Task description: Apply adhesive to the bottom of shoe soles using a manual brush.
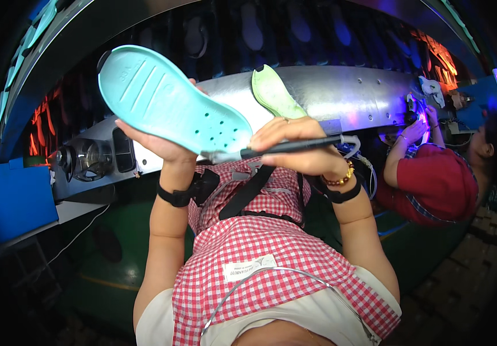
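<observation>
A light blue shoe sole [164,106] is tilted up in my left hand [164,144], which supports it from beneath with the thumb at its near edge. The sole's face shows grooves and small dark holes, and a black patch marks its far-left tip. In my right hand [300,150] is a brush [289,146] with a black handle, a pale tube leading from its back end. Its tip meets the sole's near edge by the holed end. Beyond my right hand, a light green shoe sole [276,93] with a black tip lies on the metal bench [346,95].
A clear round jar [95,160] and a black tray [124,150] stand on the bench's left. Farther left is a blue panel [17,196]. Several soles rest behind the bench, near glowing orange areas. A co-worker in red [433,179] handles something at right.
</observation>
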`<state>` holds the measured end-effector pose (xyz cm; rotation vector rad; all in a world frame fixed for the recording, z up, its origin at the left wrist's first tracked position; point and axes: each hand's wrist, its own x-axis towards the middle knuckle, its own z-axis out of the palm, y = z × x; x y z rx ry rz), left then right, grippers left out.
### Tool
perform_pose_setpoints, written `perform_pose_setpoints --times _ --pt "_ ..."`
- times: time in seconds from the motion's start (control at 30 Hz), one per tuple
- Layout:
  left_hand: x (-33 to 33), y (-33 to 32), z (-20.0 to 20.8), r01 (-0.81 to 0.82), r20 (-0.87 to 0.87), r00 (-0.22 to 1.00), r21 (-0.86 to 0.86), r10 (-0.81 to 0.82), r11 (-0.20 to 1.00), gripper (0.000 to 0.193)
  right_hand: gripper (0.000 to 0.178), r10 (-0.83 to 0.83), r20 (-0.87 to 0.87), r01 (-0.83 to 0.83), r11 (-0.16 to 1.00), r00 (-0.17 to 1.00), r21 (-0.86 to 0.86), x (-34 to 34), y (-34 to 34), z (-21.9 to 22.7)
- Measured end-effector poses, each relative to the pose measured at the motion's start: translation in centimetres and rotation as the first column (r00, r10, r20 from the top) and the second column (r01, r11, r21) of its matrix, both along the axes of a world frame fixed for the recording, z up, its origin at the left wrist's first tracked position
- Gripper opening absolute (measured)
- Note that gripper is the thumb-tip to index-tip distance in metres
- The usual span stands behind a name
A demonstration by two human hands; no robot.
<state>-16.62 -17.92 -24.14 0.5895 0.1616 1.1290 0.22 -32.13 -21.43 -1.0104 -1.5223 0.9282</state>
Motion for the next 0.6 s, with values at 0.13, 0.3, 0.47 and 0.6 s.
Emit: perform_pose_setpoints --times 0.13,0.3,0.47,0.6 --pt "-0.1 -0.2 0.5 -0.062 -0.108 0.992 -0.049 0.057 0.997 0.09 0.016 -0.098 -0.394 -0.003 0.969 0.914 -0.246 0.6 -0.6 1.1" --pt "0.0 -0.1 0.5 -0.048 -0.071 0.996 0.03 0.051 0.998 0.088 0.021 0.073 -0.205 -0.087 0.994 0.976 -0.062 0.3 0.1 -0.2" --pt "0.3 -1.1 2.2 0.124 0.061 0.991 -0.146 -0.116 0.981 0.083 0.018 -0.125 -0.436 -0.002 0.96 0.891 -0.281 0.2 0.2 -1.1" --pt "1.4 -5.0 1.4 0.427 0.387 0.841 -0.045 -0.378 0.903 0.071 0.018 -0.201 -0.784 -0.067 0.953 0.588 -0.295 -2.1 0.1 -0.4"
